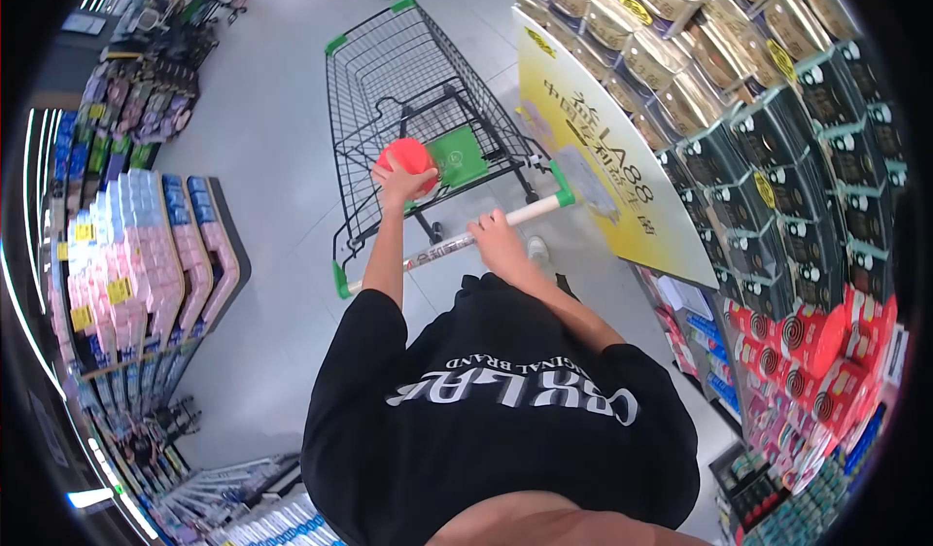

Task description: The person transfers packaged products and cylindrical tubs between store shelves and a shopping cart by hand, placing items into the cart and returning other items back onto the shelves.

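Observation:
My left hand (397,179) is closed on the near-left side of a red round container (414,159), its fingers and thumb spread around it. The container is over the near end of a black wire shopping cart (374,85) with green corner pieces, beside the green seat panel (462,155). Only its smooth red upper part shows clearly; my hand covers the rest. Lower and to the right, my right hand (500,243) is wrapped around the cart's pale push handle (535,211). The cart's main basket stretches ahead of me.
On the right, a yellow and white sign board (603,167) fronts stacked gold packs (671,55), dark packs (777,157) and red packs (792,342). A stepped display of pink and blue packs (146,255) stands left. Grey tiled floor (267,157) lies between.

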